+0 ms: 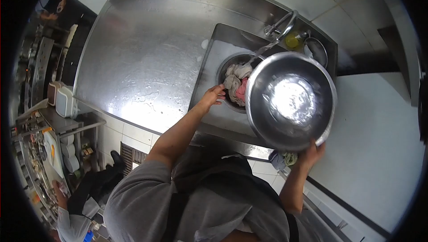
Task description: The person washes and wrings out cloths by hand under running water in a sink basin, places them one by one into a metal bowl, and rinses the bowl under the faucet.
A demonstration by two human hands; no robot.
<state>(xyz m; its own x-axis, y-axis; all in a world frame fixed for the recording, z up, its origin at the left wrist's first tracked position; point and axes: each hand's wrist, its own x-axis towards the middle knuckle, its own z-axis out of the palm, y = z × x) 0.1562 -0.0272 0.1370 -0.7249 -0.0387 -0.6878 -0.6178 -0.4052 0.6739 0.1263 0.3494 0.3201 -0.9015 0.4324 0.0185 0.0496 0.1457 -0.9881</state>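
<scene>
My right hand [314, 151] grips the near rim of a large steel bowl [292, 101], tilted above the right side of the sink [209, 74]. My left hand [215, 95] is at the left rim of a smaller round basin [221, 70] in the sink, its fingers apart beside the cloths [232, 81]. These cloths are whitish and pink, heaped in the basin. Water runs from the curved faucet [292, 19] toward the basin. The large bowl hides the basin's right side.
A wet steel counter [142, 54] extends left of the sink. Behind the bowl stand a yellow bottle [293, 40] and a metal pan [315, 50]. Cloths [283, 159] hang at the front edge. Another person [78, 219] is at the lower left, near shelving.
</scene>
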